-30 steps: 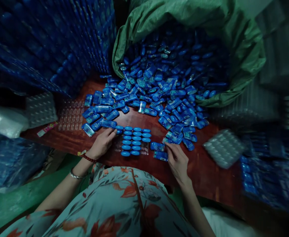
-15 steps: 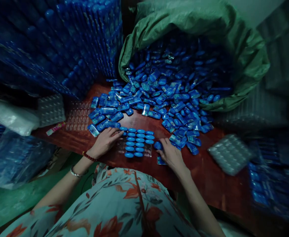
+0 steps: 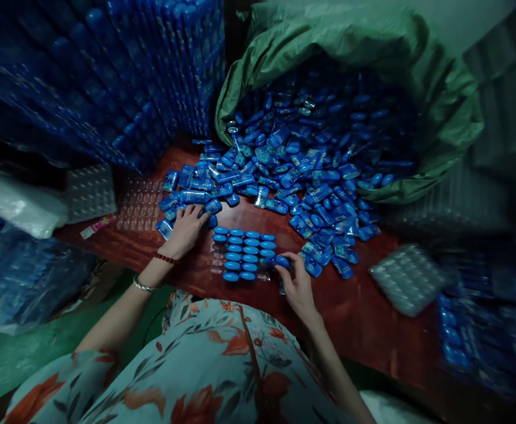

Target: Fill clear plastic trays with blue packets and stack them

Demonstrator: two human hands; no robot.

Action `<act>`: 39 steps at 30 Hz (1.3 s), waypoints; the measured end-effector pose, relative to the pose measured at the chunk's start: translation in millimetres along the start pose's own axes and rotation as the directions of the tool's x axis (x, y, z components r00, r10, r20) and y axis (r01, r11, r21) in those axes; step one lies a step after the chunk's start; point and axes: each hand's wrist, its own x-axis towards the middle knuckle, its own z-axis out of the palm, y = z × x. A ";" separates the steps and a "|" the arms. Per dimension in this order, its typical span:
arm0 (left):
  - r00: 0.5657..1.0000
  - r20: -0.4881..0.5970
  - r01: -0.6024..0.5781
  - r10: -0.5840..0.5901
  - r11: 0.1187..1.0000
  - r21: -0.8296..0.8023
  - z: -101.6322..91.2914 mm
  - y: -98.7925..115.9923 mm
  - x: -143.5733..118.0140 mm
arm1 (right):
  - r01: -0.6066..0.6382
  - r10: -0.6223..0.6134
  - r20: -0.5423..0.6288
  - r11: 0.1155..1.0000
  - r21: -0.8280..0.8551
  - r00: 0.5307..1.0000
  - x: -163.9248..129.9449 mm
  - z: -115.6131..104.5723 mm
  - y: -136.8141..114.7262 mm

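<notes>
A clear plastic tray lies in front of me on the table, its cups partly filled with small blue rounded packs standing on end in rows. My right hand is at the tray's right side, fingers pinched round one blue pack tilted toward the tray. Beneath that hand, another pack is mostly hidden. Over the left edge of the loose pile, my left hand rests with fingers apart on top of blue labelled packs; its fingertips touch them, and no pack is lifted.
Behind the pile, a green sack lies open toward me, full of the same packs. Tall stacks of filled trays rise at the back left. Empty clear trays lie left, and a stacked tray block sits right on the red-brown table.
My left hand has left the tray's top-left pack and moved up and left onto the loose pile. My right hand has raised its pack and brought it closer to the tray's right side.
</notes>
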 end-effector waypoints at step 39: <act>0.922 -0.094 -0.387 0.375 0.891 -0.237 -0.3 11.7 -32.5 | 0.283 -0.133 0.299 0.792 -0.542 0.945 -24.6 -53.4 11.7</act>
